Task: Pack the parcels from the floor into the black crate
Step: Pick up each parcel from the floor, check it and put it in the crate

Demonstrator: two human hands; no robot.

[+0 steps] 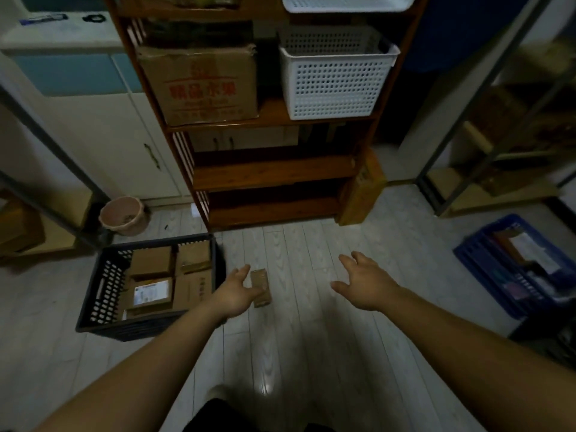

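L grip (238,291) spread, empty, partly hiding small parcel (261,283), R grip (364,282) spread, well apart

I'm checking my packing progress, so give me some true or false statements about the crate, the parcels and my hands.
1. The black crate already holds parcels. True.
2. The right hand grips a parcel. False: it is open and holds nothing.
3. A small parcel lies on the floor beside the left hand. True.
4. The white basket stands on the floor. False: it sits on a shelf.
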